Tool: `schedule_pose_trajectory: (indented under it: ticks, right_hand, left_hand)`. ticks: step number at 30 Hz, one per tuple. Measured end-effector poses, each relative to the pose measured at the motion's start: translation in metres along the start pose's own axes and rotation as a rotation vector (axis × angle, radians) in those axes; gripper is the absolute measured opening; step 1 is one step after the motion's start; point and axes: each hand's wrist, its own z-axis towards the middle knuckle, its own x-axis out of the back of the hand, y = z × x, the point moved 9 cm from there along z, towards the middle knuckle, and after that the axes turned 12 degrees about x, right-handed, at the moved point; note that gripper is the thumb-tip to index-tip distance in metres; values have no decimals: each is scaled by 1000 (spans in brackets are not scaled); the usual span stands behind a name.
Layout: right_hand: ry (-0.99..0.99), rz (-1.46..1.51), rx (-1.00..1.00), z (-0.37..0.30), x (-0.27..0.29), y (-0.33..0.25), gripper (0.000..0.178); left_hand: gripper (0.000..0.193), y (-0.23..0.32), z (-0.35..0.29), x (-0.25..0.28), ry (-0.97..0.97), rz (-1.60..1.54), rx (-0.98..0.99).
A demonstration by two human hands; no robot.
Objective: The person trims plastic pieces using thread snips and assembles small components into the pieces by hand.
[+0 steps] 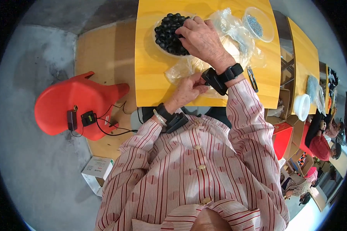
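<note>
At the far side of the yellow table, a clear round bowl [157,43] holds a heap of black balls [169,32]. My right hand [204,41] reaches over the bowl's right side, its fingers curled down and closed on a black ball at the heap's edge. Nearer to me, my left hand [187,91] is low over the table with thumb and fingers drawn together. Whatever it pinches is hidden behind the black device [214,81] on my right wrist. Crumpled clear plastic bags [229,25] lie beneath and beside my right hand.
A clear bowl of small bluish-grey pieces [254,26] stands at the far right, and thread snips [252,79] lie near the right edge. A red stool [61,102] with cabled black devices is on my left. Other people sit at tables farther right.
</note>
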Motion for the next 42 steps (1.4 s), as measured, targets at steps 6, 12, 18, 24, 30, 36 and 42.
schedule_pose_trajectory:
  ticks: [6, 12, 18, 24, 30, 36, 42]
  right_hand:
    - [52, 8, 1, 0, -1, 3, 12]
    - [130, 264, -149, -23, 27, 15, 13]
    - [375, 1594, -531, -85, 39, 19, 19]
    - [580, 1857, -598, -121, 51, 9, 23]
    - [631, 1885, -564, -136, 59, -3, 23]
    - [653, 1833, -576, -154, 61, -4, 19]
    - [625, 1605, -555, -166, 72, -1, 18]
  left_hand:
    - [16, -6, 2, -1, 3, 37, 41]
    - [25, -9, 0, -5, -98, -24, 68]
    - [22, 3, -3, -6, -135, -126, 102]
    - [22, 13, -6, -2, -110, -118, 131]
    - [24, 40, -20, -10, -112, -173, 45]
    - [26, 74, -31, -19, -103, -176, 5]
    - [26, 107, -41, -34, -144, -171, -108]
